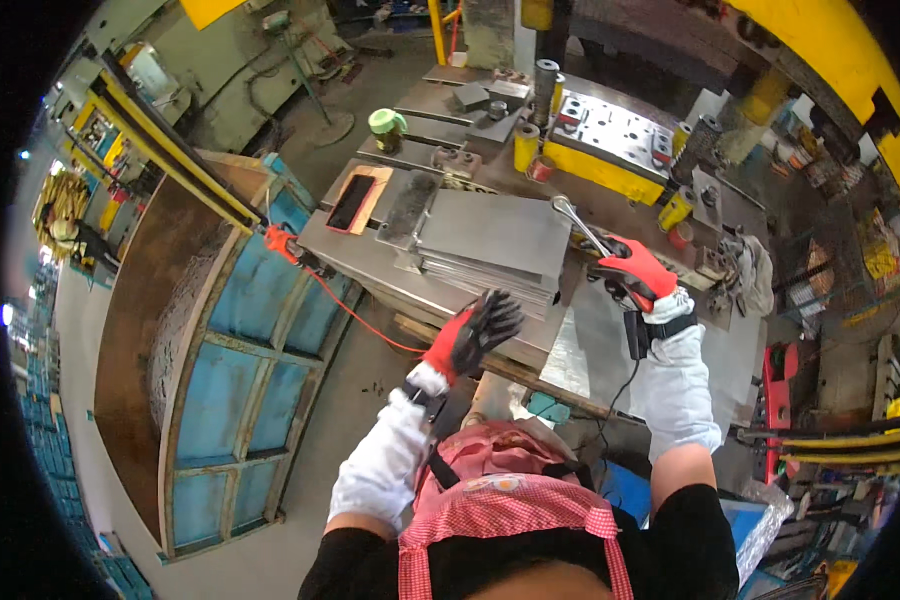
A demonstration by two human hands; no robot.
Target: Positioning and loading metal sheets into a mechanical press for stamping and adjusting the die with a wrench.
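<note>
A stack of flat grey metal sheets (pixel 495 232) lies on the machine's worktable in front of me. My left hand (pixel 472 336), in a red glove with black-coated fingers, hovers just short of the stack's near edge. Its fingers are stretched out and nothing is in them. My right hand (pixel 634 275), gloved the same way, grips a shiny metal rod-like tool (pixel 582 227) with a rounded head. That head is at the stack's far right corner; I cannot tell whether it touches the top sheet. The glove hides the tool's lower end.
Left of the stack, a phone (pixel 351 203) rests on a board, with a green-lidded jar (pixel 386 128) beyond. A perforated die block (pixel 615 135) on a yellow base stands at the back. A large blue bin (pixel 240 385) is on the left. Rags (pixel 746 270) lie at right.
</note>
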